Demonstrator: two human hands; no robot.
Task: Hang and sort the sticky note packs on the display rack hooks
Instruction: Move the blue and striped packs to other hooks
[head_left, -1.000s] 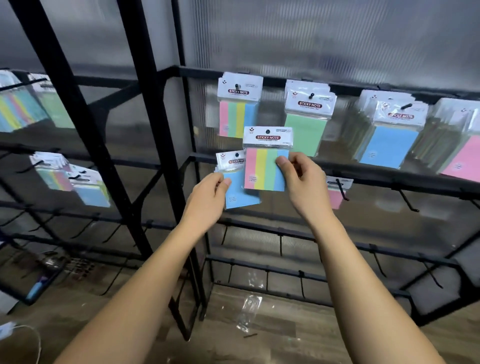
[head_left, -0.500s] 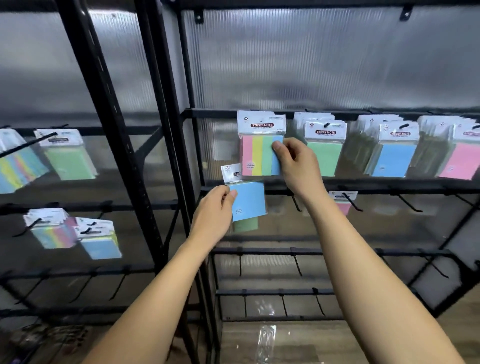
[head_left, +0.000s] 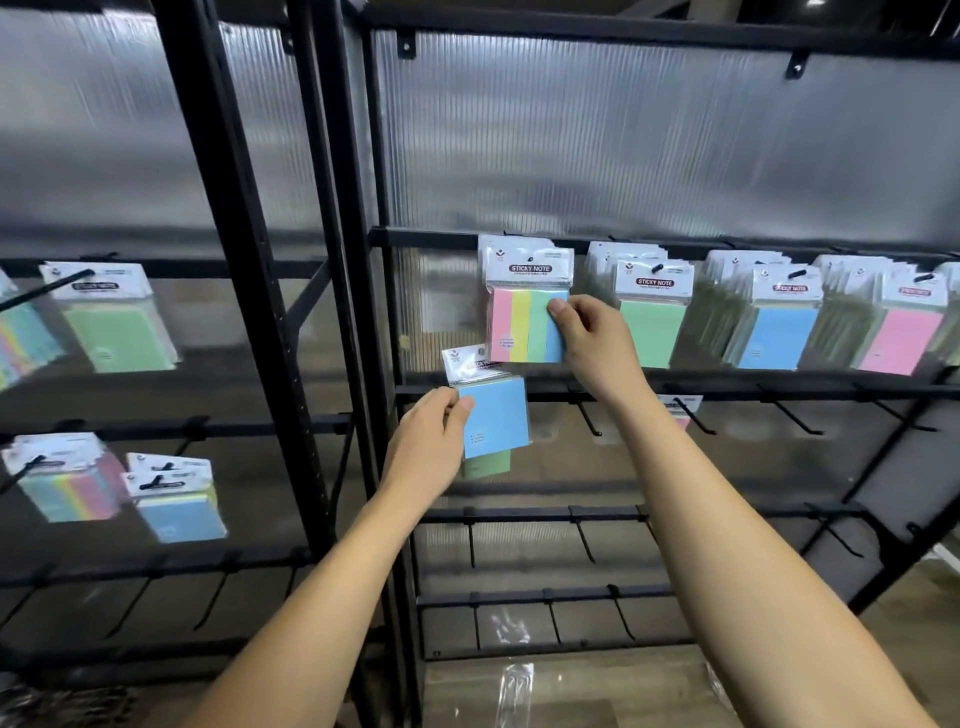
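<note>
My right hand (head_left: 597, 343) pinches the right edge of a striped pink-yellow-green-blue sticky note pack (head_left: 522, 317), held up at the leftmost hook of the rack's top rail (head_left: 431, 238). The hook tip shows through its header hole. Lower left, my left hand (head_left: 431, 441) holds a small stack with a blue pack (head_left: 496, 415) in front and a green pack (head_left: 488, 465) peeking out behind. On the same rail hang green packs (head_left: 652, 322), blue packs (head_left: 776, 327) and pink packs (head_left: 901, 332).
Black rack posts (head_left: 353, 312) stand between the two bays. The left bay holds a green pack (head_left: 117, 322), a striped group (head_left: 67, 483) and a blue group (head_left: 176, 504). Bare hooks (head_left: 587, 415) line the lower rails. A clear wrapper (head_left: 514, 691) lies on the wooden floor.
My right hand has lifted the striped pack from chest height up to the top rail's left hook. My left hand rose slightly with its stack, and my view tilted upward.
</note>
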